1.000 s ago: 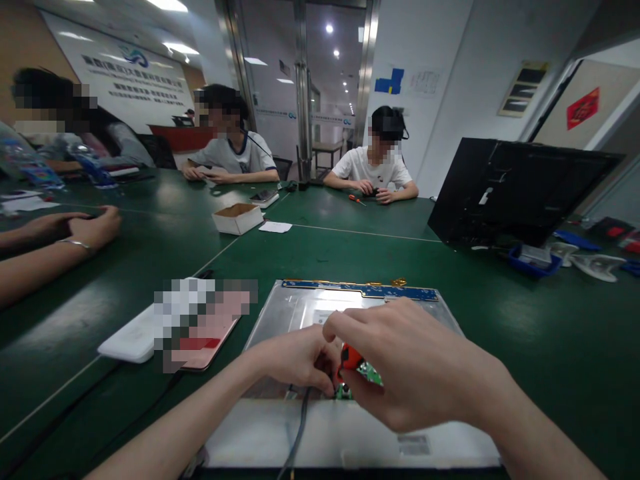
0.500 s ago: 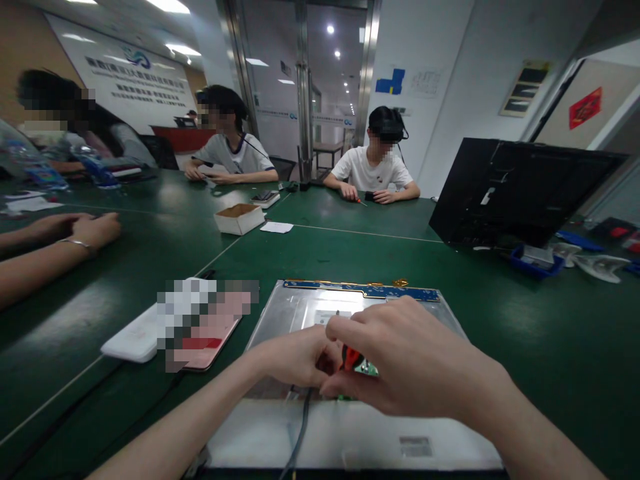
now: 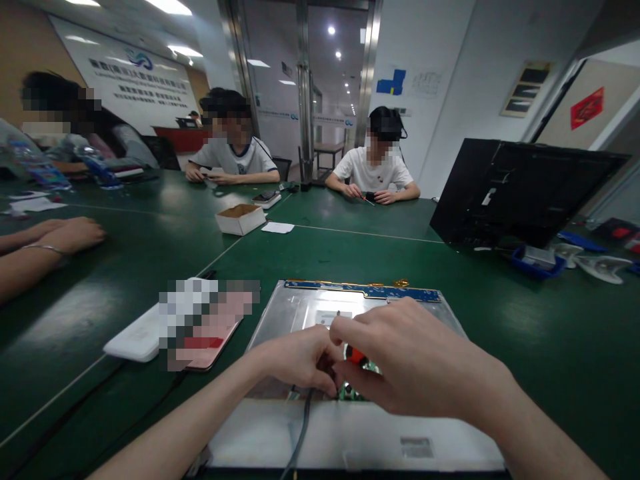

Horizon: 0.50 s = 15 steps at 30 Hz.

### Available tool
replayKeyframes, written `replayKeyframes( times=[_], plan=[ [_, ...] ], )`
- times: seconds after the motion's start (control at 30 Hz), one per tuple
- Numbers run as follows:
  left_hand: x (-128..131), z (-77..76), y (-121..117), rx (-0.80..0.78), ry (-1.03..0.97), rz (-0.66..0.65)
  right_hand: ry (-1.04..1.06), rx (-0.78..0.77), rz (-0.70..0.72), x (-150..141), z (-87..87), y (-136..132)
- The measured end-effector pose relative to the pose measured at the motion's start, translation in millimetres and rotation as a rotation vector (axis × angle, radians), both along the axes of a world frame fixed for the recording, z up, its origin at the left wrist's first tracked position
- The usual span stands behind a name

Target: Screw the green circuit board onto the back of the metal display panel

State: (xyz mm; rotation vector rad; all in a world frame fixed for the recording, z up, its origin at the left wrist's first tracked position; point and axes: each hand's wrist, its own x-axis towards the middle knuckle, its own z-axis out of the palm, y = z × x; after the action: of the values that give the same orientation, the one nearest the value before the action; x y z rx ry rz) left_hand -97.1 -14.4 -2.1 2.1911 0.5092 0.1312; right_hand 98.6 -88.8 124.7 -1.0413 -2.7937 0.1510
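A bare metal display panel (image 3: pixel 305 307) lies face down on the green table (image 3: pixel 525 340), with a blue circuit strip (image 3: pixel 363 290) along its far edge. My right hand (image 3: pixel 410 363) is closed on a small orange-handled screwdriver (image 3: pixel 355 355) over a green circuit board (image 3: pixel 357 392) near the panel's middle. My left hand (image 3: pixel 295 360) is pinched shut right beside it, at the end of a dark cable (image 3: pixel 299 430); what its fingertips hold is hidden.
A white device and a pink phone (image 3: pixel 200 347) lie left of the panel. A black monitor back cover (image 3: pixel 515 193) stands at the right, a blue tray (image 3: pixel 537 261) beside it. A small cardboard box (image 3: pixel 241 219) sits mid-table. Other people sit around the table.
My right hand has turned slightly on the screwdriver, hiding more of the orange handle. The forearm of the person at left has drawn back toward the left edge.
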Motion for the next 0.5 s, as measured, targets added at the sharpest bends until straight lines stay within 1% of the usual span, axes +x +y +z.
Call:
replayKeyframes(
  times=[0.07, 0.13, 0.23, 0.4, 0.5],
  plan=[
    [1.0, 0.9, 0.9, -0.069, 0.027, -0.001, 0.012, -0.013, 0.017, 0.4, 1.1, -0.6],
    [1.6, 2.1, 1.2, -0.102, 0.048, 0.007, 0.021, -0.018, 0.034, 1.0, 2.0, -1.6],
    [1.3, 3.1, 1.1, -0.086, 0.064, 0.011, 0.017, -0.019, 0.036, 1.5, 1.3, -2.0],
    [0.5, 2.0, 2.8, -0.001, 0.032, -0.022, -0.003, 0.004, 0.006, 1.2, -2.1, -0.2],
    [0.8, 0.3, 3.5, -0.026, 0.030, -0.021, 0.012, 0.007, 0.030, 1.4, -1.7, -0.4]
  ],
)
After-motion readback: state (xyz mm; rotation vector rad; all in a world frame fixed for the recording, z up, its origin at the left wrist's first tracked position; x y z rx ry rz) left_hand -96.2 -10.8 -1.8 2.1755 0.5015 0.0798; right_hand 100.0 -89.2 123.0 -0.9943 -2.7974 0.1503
